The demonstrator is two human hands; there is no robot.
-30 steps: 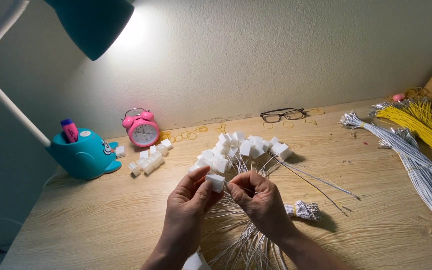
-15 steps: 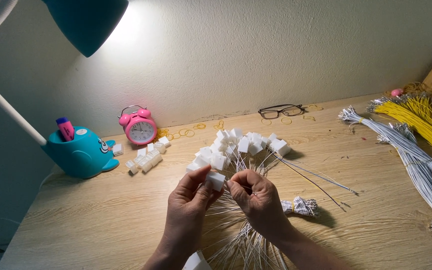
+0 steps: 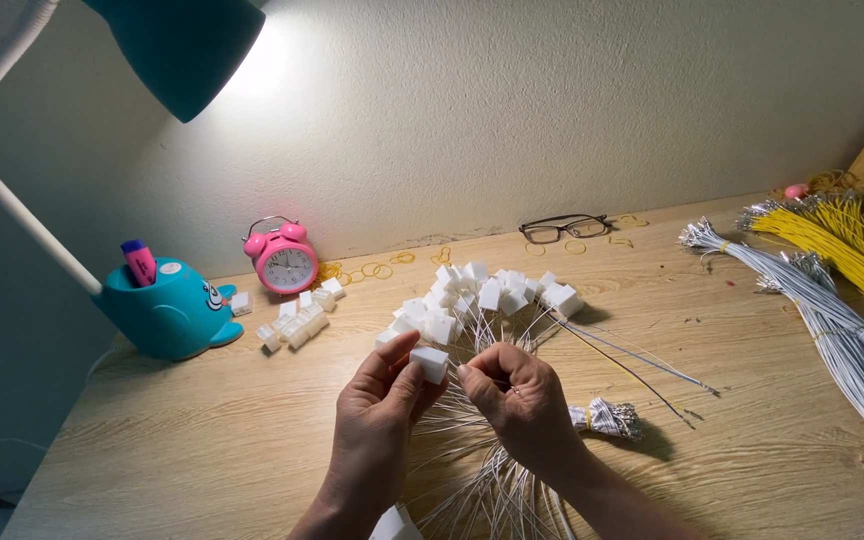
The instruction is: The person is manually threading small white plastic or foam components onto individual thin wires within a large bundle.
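Closest in, both hands are up over the desk (image 3: 202, 450). The left hand (image 3: 377, 425) pinches a small white plug (image 3: 430, 363) between thumb and fingertips, turned so its open face points at the other hand. The right hand (image 3: 522, 400) is curled shut on the tip of a thin white wire (image 3: 472, 372), right next to the plug. Holding it that near the end would stop the wire flopping, I'd guess.

Under the hands there's a fan of white wires (image 3: 482, 480), too many to count. Their far ends carry a clump of done plugs (image 3: 472, 295), roughly fifteen to twenty, hard to say exactly. One small bundle (image 3: 607, 418) of wire ends sits just right of the right hand.

Further left there's a loose pile of spare plugs (image 3: 297, 320), maybe ten, within easy reach. Behind that are one teal lamp base (image 3: 167, 315) with a pink marker (image 3: 140, 262) stuck in it, and one pink clock (image 3: 285, 258). Against the wall lie one pair of glasses (image 3: 562, 228) and scattered rubber bands (image 3: 377, 268). Far right there are two long white bundles (image 3: 812, 295) and one yellow bundle (image 3: 832, 240), parked out of the way.
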